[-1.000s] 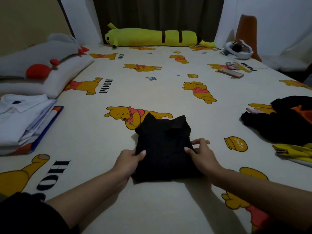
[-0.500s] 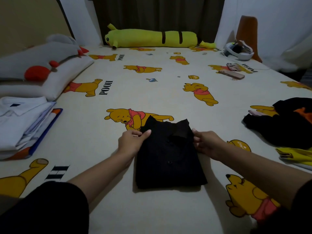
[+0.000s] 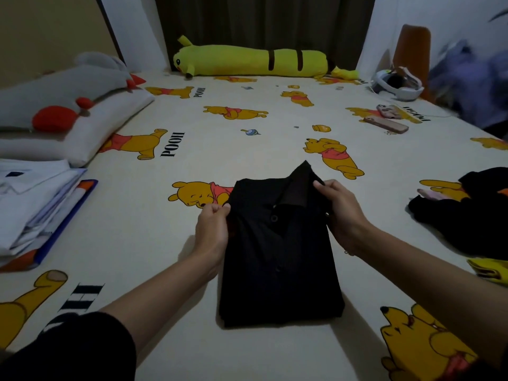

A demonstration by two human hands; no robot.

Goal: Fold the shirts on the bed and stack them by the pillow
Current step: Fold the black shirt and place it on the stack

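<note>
A folded black collared shirt (image 3: 277, 259) lies in the middle of the bed (image 3: 247, 149), its collar end raised a little. My left hand (image 3: 211, 232) grips the shirt's left edge near the shoulder. My right hand (image 3: 341, 213) grips the right shoulder beside the collar. At the left, next to the white pillow (image 3: 90, 127), sits a stack of folded white shirts (image 3: 30, 204). A heap of unfolded dark clothes (image 3: 467, 215) lies at the right edge.
A long yellow plush (image 3: 247, 61) lies along the far edge. Two phones (image 3: 387, 119) and a white headset (image 3: 397, 83) rest at the far right. A yellow garment (image 3: 489, 270) pokes out near the dark heap. A grey plush (image 3: 55, 89) sits on the pillow.
Both hands slid from the shirt's near corners up to its collar end and took hold of the sides. The collar end is now lifted slightly.
</note>
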